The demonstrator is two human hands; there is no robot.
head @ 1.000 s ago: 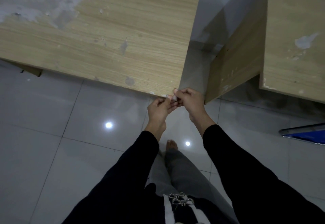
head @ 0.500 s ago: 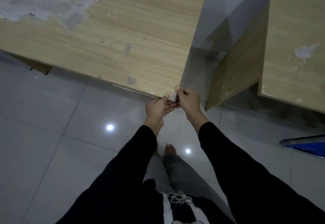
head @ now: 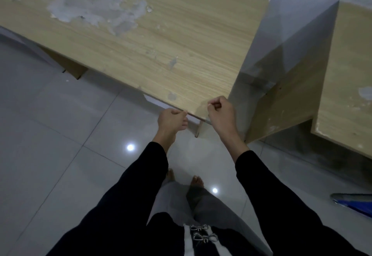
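A light wooden table [head: 161,50] with grey worn patches fills the upper left, its near right corner right in front of me. My left hand [head: 171,122] is at the table's front edge, thumb and forefinger pinched together on what looks like a thin pale strip [head: 186,112]. My right hand [head: 220,113] hovers over the corner with its fingers curled and the thumb pressed to the forefinger. What it pinches is too thin to make out clearly. The hands are a short span apart.
A second wooden table [head: 346,86] stands to the right, with a narrow gap of grey floor and wall between the two. Glossy grey floor tiles [head: 60,145] lie below. My bare feet [head: 196,181] are near the corner. A blue object [head: 356,203] lies at the far right.
The hands were pinched together on a small pale piece at the table corner. They have since drawn apart, left along the front edge and right up over the corner. The view has shifted.
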